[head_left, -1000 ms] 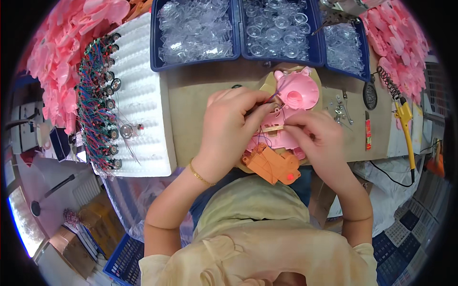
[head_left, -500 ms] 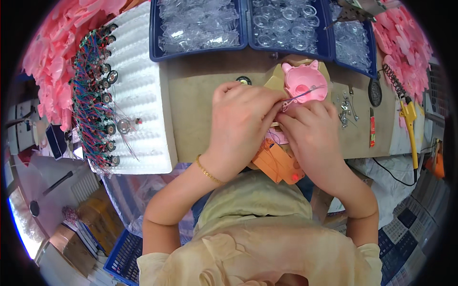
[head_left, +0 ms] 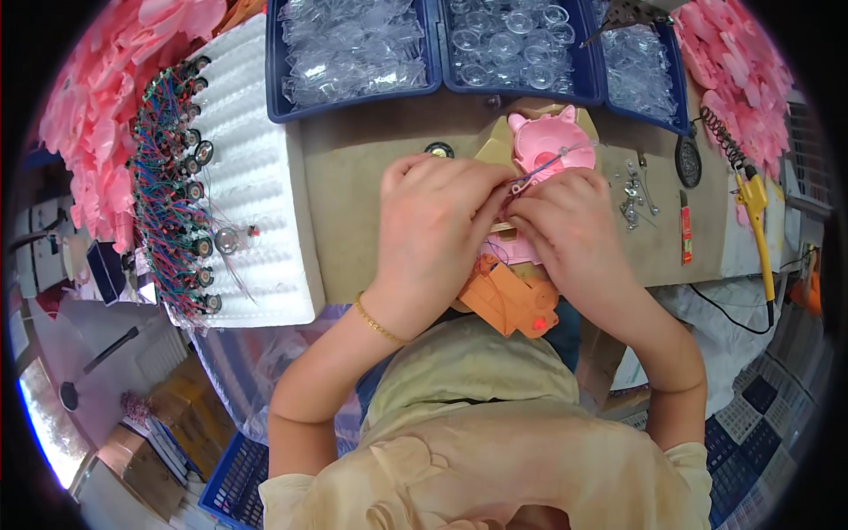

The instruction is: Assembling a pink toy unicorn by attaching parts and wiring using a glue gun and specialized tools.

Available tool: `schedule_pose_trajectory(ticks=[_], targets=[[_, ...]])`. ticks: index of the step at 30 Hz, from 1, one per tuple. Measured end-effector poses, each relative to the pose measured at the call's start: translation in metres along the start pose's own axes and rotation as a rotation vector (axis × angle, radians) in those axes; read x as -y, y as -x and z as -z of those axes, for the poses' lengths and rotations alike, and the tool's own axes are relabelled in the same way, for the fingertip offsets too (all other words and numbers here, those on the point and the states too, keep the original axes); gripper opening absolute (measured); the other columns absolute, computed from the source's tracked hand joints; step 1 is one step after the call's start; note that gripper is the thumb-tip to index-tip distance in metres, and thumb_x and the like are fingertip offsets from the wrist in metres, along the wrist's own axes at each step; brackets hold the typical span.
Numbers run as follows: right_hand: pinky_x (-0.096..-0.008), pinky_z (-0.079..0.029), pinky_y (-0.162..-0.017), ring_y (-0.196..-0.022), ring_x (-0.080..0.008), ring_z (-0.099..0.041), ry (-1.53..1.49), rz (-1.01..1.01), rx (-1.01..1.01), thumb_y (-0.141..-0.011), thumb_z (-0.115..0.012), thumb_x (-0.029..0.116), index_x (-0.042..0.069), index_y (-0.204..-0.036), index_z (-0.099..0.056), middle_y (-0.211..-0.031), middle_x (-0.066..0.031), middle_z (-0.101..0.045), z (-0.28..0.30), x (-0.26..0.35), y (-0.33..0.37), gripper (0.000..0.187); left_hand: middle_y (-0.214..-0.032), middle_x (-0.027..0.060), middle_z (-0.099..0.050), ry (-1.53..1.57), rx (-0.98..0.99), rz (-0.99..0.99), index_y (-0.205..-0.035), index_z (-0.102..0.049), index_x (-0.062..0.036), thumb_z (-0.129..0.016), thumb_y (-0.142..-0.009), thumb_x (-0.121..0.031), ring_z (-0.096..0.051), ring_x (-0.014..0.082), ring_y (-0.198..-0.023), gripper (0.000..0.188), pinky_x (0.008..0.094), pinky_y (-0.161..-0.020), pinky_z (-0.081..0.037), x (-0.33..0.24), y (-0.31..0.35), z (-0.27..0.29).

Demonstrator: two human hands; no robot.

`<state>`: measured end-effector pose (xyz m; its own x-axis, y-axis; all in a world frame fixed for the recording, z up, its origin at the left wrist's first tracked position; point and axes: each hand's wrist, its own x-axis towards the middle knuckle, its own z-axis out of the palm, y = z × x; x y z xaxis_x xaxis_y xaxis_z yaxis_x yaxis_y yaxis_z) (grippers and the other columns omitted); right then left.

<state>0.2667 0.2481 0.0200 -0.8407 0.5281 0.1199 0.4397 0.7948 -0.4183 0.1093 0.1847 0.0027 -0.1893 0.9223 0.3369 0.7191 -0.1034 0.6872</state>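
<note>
A pink plastic shell with two pointed ears (head_left: 539,137) rests on a tan holder (head_left: 496,146) just beyond my fingertips. My left hand (head_left: 442,225) is closed, with thumb and fingers pinched at the near edge of the shell around thin wires (head_left: 541,170). Close against it, my right hand (head_left: 574,221) is also closed, its fingertips bent down beside the same wires. The exact point of grip is hidden under the fingers. Below the hands lies an orange plastic housing (head_left: 508,296) with a red spot and a thin wire, next to another pink part (head_left: 517,250).
Blue bins (head_left: 353,110) of clear plastic parts line the back. A white foam tray (head_left: 265,177) holds several wired round speakers (head_left: 203,247) at left. Small screws (head_left: 633,194), a red-handled knife (head_left: 686,230) and a yellow soldering iron (head_left: 753,212) are at right. Pink parts are heaped on both sides.
The view has shifted slightly. Both hands stay together at the wires by the shell, with small finger movement. The orange housing appears slightly turned.
</note>
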Motion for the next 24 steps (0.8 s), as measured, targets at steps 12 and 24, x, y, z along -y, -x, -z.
schedule_pose_trajectory(ticks=[12,24], targets=[[-0.0414,-0.035,-0.089,-0.097,-0.0285,-0.049,0.011,-0.068,-0.025,-0.073,-0.067,0.024,0.003,-0.099,-0.059,-0.101,-0.0104,-0.055,0.020,0.034,0.035,0.035,-0.078,0.0064,-0.060,0.247,-0.041,0.085,-0.088,-0.067,-0.0013,-0.065,-0.080,-0.009,-0.053,0.0149,-0.066,0.011,0.0268,-0.065,-0.042,0.009,0.003,0.017],[-0.0402,-0.041,-0.089,-0.104,-0.0330,-0.049,-0.137,-0.127,0.064,-0.057,-0.075,0.006,0.000,-0.109,-0.052,-0.112,-0.0143,-0.051,0.040,0.034,0.024,0.057,-0.083,0.0029,-0.063,0.636,0.105,0.540,-0.100,-0.064,0.0015,-0.060,-0.087,-0.013,-0.055,0.0056,-0.075,0.020,0.0192,-0.068,-0.043,0.003,-0.010,0.030]])
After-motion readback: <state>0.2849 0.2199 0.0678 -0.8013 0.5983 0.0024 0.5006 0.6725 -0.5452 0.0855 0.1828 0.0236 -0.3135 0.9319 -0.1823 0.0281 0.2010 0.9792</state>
